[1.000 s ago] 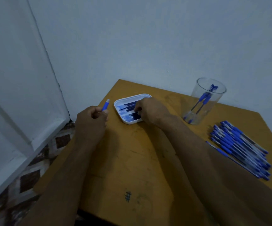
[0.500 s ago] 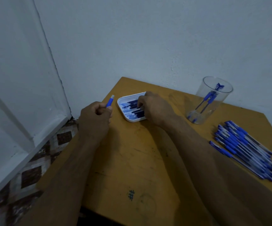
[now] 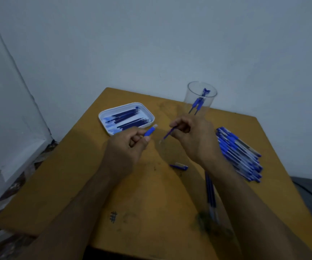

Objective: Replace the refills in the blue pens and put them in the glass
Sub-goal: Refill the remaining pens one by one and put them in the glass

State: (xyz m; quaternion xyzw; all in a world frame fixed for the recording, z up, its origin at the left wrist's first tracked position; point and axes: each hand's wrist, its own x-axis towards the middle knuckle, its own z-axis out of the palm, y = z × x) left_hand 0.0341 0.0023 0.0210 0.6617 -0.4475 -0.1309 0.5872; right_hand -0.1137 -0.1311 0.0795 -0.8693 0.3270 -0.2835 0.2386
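Note:
My left hand [image 3: 128, 145] grips a blue pen barrel [image 3: 150, 131] whose open end points up and right. My right hand [image 3: 196, 136] pinches a thin blue refill [image 3: 168, 135], tip angled down-left toward the barrel, a small gap between them. A white tray [image 3: 102, 117] with several dark blue refills lies at the table's far left. The clear glass [image 3: 190, 99] stands at the back with two blue pens in it. A pile of blue pens [image 3: 239, 152] lies to the right. A blue cap [image 3: 179, 166] lies on the table under my right wrist.
The orange table [image 3: 142, 194] sits in a white wall corner. Two more pens [image 3: 210, 192] lie under my right forearm. A small hash mark [image 3: 113, 217] is drawn near the front edge. Patterned floor shows at the left.
My right hand has left the tray and lifted a refill out toward the centre. My left hand with the barrel has moved right to meet it. The camera view has shifted left.

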